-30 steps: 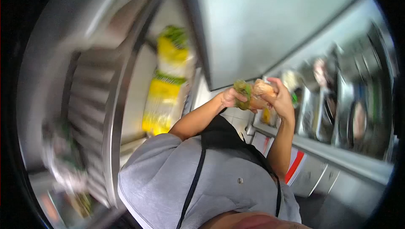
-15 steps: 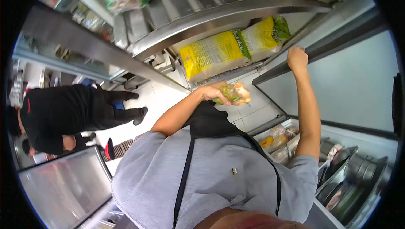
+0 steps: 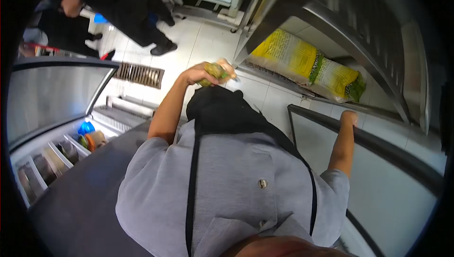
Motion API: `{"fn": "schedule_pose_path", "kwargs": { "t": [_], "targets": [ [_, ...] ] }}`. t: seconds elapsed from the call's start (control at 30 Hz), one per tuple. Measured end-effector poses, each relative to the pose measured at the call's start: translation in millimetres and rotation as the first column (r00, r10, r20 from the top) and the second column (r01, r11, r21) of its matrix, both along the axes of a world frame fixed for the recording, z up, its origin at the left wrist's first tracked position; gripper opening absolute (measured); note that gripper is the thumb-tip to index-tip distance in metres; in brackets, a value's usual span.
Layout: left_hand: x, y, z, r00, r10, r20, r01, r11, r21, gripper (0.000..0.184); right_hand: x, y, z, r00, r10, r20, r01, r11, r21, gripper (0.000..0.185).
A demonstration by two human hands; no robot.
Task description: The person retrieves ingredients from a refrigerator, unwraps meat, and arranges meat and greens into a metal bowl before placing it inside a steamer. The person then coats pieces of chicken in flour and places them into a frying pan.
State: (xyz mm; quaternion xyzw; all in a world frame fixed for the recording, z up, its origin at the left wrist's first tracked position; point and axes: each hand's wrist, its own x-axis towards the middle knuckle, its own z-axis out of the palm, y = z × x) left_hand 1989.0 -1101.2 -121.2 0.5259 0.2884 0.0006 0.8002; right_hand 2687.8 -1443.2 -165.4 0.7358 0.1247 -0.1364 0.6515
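My left hand (image 3: 195, 74) is closed around small clear plastic bags (image 3: 216, 71), held in front of my black apron. Some contents look green-yellow and others pale orange; I cannot make out what they are. My right arm reaches out to the right, and my right hand (image 3: 349, 117) is closed at the dark edge of a large white freezer lid (image 3: 317, 148). The fingers of that hand are mostly hidden. The lid lies low over the freezer, whose inside is out of sight.
Yellow sacks (image 3: 293, 58) lie under a metal rack (image 3: 352, 27) ahead right. At left, a counter's lid (image 3: 56, 101) stands raised over food containers (image 3: 47, 162). Two people in black (image 3: 118, 4) stand at upper left, near a floor drain grate (image 3: 139, 75).
My view has turned left. The freezer lid has come down, hiding the trays and bags inside, with my right hand still at its edge. My left hand keeps the bags.
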Motion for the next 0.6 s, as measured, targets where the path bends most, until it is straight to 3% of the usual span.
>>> {"fn": "schedule_pose_path", "kwargs": {
  "t": [0.03, 0.07, 0.17, 0.2, 0.23, 0.27, 0.3, 0.4, 0.43, 0.5, 0.53, 0.57, 0.6],
  "targets": [
    [-22.0, 1.5, 1.8, 0.996, 0.085, 0.002, -0.085, 0.996, -0.042, 0.036, -4.6, 2.0, -11.4, 0.976, -0.219, -0.004, 0.214, 0.958, -0.193, 0.044],
    [-43.7, -0.3, 0.5, 0.984, 0.178, 0.003, -0.177, 0.981, -0.075, 0.038, -9.2, 4.4, -22.6, 0.903, -0.429, 0.007, 0.4, 0.836, -0.375, 0.051],
    [-105.0, -3.5, -1.5, 0.913, 0.406, -0.035, -0.407, 0.907, -0.11, 0.04, -119.1, 51.8, 56.4, 0.818, -0.53, -0.224, 0.404, 0.807, -0.431, 0.065],
    [-122.6, -5.1, -2.2, 0.852, 0.518, -0.075, -0.523, 0.847, -0.097, 0.04, -137.4, 57.3, 51.8, 0.776, -0.576, -0.257, 0.412, 0.771, -0.486, 0.067],
    [-140.3, -6.4, -6.3, 0.851, 0.518, -0.083, -0.525, 0.844, -0.111, 0.04, -153.5, 61.8, 45.4, 0.729, -0.622, -0.287, 0.415, 0.735, -0.537, 0.07],
    [-157.0, -9.3, -11.5, 0.783, 0.611, -0.116, -0.622, 0.776, -0.108, 0.041, -170.0, 62.2, 38.5, 0.615, -0.713, -0.336, 0.419, 0.657, -0.627, 0.075],
    [-171.7, -10.8, -17.6, 0.709, 0.69, -0.145, -0.705, 0.702, -0.103, 0.042, -176.1, 47.7, -0.1, 0.519, -0.725, -0.453, 0.54, 0.689, -0.483, 0.069],
    [-210.0, -20.4, -23.2, 0.553, 0.81, -0.195, -0.833, 0.53, -0.16, 0.052, -286.5, 105.6, -15.2, 0.383, -0.532, -0.756, 0.565, 0.782, -0.264, 0.06],
    [-224.7, -22.9, -32.1, 0.526, 0.825, -0.205, -0.85, 0.502, -0.161, 0.054, -307.2, 118.2, -44.9, 0.295, -0.425, -0.856, 0.589, 0.786, -0.187, 0.058],
    [-241.4, -22.0, -32.8, 0.494, 0.835, -0.242, -0.868, 0.459, -0.19, 0.059, -393.2, 196.4, -22.9, 0.37, 0.012, -0.929, 0.421, 0.889, 0.179, 0.046],
    [-246.6, -19.4, -29.2, 0.483, 0.83, -0.278, -0.875, 0.449, -0.182, 0.061, -413.0, 218.5, -37.4, 0.348, 0.144, -0.926, 0.453, 0.839, 0.301, 0.051],
    [-251.2, -15.7, -25.7, 0.477, 0.822, -0.313, -0.879, 0.444, -0.172, 0.064, -424.0, 239.2, -50.7, 0.194, 0.411, -0.891, 0.373, 0.809, 0.455, 0.053],
    [-253.3, -9.2, -23.8, 0.494, 0.805, -0.328, -0.87, 0.461, -0.178, 0.064, -446.6, 268.4, -27.5, 0.291, 0.425, -0.857, 0.476, 0.713, 0.515, 0.051]
  ]
}}
